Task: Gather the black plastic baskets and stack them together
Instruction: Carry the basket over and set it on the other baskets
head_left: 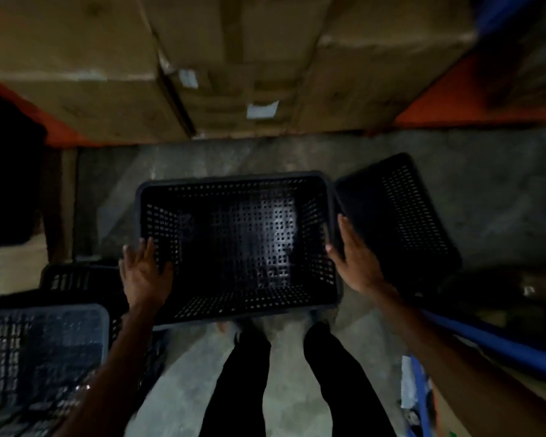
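Note:
A black perforated plastic basket sits open side up in front of my legs, over the concrete floor. My left hand grips its left wall, thumb inside the rim. My right hand clasps its right wall from outside. A second black basket lies tilted on its side just right of the held one, almost touching it. At the lower left stands another basket with a greyish look, and a further black basket lies behind it.
Stacked cardboard boxes on an orange rack beam fill the far side. A blue rack frame runs along the right. A dark shape stands at the left. My legs in dark trousers stand on the concrete floor.

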A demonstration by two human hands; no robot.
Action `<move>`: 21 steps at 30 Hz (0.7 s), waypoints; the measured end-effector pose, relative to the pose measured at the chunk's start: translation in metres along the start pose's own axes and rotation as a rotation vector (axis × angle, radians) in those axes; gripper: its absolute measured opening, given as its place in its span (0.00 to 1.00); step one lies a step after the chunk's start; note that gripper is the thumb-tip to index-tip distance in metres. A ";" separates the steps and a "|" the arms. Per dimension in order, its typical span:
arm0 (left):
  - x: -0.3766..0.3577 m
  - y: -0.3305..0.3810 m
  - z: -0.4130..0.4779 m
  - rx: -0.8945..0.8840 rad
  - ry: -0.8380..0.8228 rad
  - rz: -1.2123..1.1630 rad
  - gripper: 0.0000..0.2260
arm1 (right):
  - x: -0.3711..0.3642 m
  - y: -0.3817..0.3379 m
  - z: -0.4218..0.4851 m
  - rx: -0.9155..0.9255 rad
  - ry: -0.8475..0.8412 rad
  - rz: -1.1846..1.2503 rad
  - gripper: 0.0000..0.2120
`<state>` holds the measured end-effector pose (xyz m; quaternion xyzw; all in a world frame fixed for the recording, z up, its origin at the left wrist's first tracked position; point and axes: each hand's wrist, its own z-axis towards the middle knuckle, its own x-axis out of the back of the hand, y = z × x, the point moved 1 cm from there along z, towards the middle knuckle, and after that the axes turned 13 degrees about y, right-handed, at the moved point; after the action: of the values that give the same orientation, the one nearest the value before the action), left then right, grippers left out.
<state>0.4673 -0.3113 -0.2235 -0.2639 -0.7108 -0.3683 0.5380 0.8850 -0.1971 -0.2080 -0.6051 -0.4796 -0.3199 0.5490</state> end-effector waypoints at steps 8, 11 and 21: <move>0.075 0.202 -0.084 -0.141 -0.284 -0.298 0.19 | 0.128 0.014 -0.094 -0.462 0.030 0.217 0.34; 0.083 0.266 -0.106 -0.247 -0.377 -0.279 0.17 | 0.148 0.035 -0.128 -0.598 0.034 0.343 0.33; -0.057 0.463 -0.059 -0.622 -0.461 -0.105 0.15 | 0.065 0.198 -0.105 -1.010 0.184 0.494 0.29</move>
<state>0.8744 -0.0846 -0.1581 -0.4535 -0.6801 -0.5242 0.2388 1.1063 -0.2716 -0.1989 -0.8564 -0.0613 -0.4231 0.2897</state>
